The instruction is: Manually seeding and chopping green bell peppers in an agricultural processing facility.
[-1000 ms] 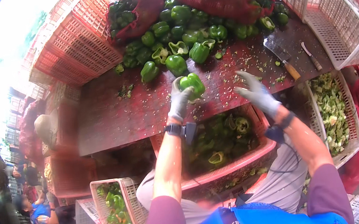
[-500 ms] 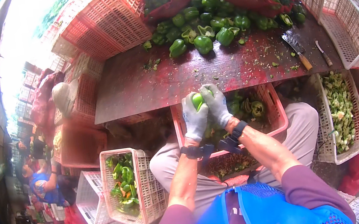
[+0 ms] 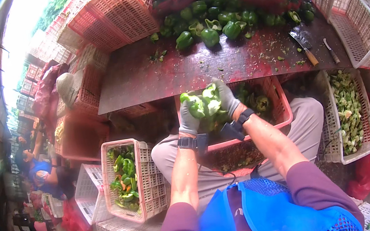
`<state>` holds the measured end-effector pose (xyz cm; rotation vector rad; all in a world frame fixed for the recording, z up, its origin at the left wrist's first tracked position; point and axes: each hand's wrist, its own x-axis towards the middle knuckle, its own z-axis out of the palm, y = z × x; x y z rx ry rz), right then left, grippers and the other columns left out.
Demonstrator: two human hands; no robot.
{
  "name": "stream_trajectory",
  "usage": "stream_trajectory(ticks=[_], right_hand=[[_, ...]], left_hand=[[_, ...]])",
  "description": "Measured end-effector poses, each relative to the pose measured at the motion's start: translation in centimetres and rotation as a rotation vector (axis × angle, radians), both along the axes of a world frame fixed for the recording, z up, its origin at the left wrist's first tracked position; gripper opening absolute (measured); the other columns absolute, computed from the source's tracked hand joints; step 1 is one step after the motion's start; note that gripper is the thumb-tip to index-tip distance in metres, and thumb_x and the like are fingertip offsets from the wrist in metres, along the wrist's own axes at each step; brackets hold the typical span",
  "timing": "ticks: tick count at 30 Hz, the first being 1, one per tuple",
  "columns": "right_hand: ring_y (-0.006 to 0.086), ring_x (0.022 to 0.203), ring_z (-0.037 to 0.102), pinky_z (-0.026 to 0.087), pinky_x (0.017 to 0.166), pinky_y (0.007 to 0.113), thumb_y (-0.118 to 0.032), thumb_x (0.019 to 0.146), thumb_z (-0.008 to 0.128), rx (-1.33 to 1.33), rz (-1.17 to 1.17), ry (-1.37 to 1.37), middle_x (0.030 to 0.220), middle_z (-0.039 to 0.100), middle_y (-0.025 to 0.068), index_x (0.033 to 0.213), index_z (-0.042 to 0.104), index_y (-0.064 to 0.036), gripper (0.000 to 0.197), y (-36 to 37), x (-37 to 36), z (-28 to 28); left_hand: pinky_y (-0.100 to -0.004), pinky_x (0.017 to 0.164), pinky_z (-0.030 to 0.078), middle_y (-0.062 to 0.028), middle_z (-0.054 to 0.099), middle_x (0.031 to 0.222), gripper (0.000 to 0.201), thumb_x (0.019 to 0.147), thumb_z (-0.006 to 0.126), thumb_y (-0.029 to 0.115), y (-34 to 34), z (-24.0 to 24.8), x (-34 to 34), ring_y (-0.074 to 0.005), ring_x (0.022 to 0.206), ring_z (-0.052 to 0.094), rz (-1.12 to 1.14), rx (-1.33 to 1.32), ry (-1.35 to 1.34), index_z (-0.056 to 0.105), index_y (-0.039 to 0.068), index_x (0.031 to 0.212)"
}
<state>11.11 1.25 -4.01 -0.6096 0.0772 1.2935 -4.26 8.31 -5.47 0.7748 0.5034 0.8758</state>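
Hands are splitting a green pepper (image 3: 205, 103) apart right over the pink crate (image 3: 284, 118) near the surface (image 3: 151, 80). Left hand (image 3: 189, 117) and right hand (image 3: 226, 98) both gripping a half; guessing the core needs pulling next.

Both forearms come up from the lower edge, bare below purple sleeves, elbows bent and angling inward. The left hand (image 3: 190, 117), in a grey glove, curls its fingers closed with the wrist strapped by a dark band. The right hand (image 3: 227, 100), gloved too, is clamped close beside it, knuckles up.
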Motion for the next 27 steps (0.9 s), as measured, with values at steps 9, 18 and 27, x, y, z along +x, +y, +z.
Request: stream_trajectory(ticks=[9, 18, 27], right_hand=[[0.0207, 0.071, 0.064, 0.053, 0.066, 0.036, -0.043, 0.098, 0.059, -0.011, -0.346, -0.348, 0.086, 0.064, 0.0048, 0.098, 0.066, -0.0063, 0.037, -0.5, 2.2, 0.1], [0.0244, 0.089, 0.071, 0.054, 0.083, 0.037, -0.038, 0.096, 0.063, -0.073, -0.463, -1.272, 0.095, 0.070, 0.0166, 0.111, 0.065, -0.0032, 0.038, -4.0, -1.7, 3.4], [0.0142, 0.077, 0.059, 0.050, 0.073, 0.034, -0.046, 0.095, 0.062, -0.090, -0.335, -0.997, 0.080, 0.061, 0.0041, 0.098, 0.067, -0.0054, 0.041, -1.1, 0.8, 0.6]], left_hand=[[-0.0368, 0.075, 0.058, -0.0212, 0.053, 0.138, 0.076, 0.086, 0.078, 0.020, 0.3, -2.3, 0.5, -0.0330, 0.119, 0.060, 0.326, 0.740, 1.049, 0.041, 0.009, 0.151], [-0.0239, 0.052, 0.046, 0.0026, 0.070, 0.092, 0.039, 0.103, 0.053, 0.049, -7.6, 3.6, 3.9, -0.0103, 0.064, 0.062, -0.279, -0.323, 0.312, 0.066, 0.016, 0.119], [-0.0222, 0.061, 0.047, -0.0012, 0.065, 0.096, 0.068, 0.096, 0.061, 0.010, -8.1, 3.5, 1.6, -0.0077, 0.072, 0.058, -0.349, 0.224, 0.439, 0.029, 0.010, 0.156]])
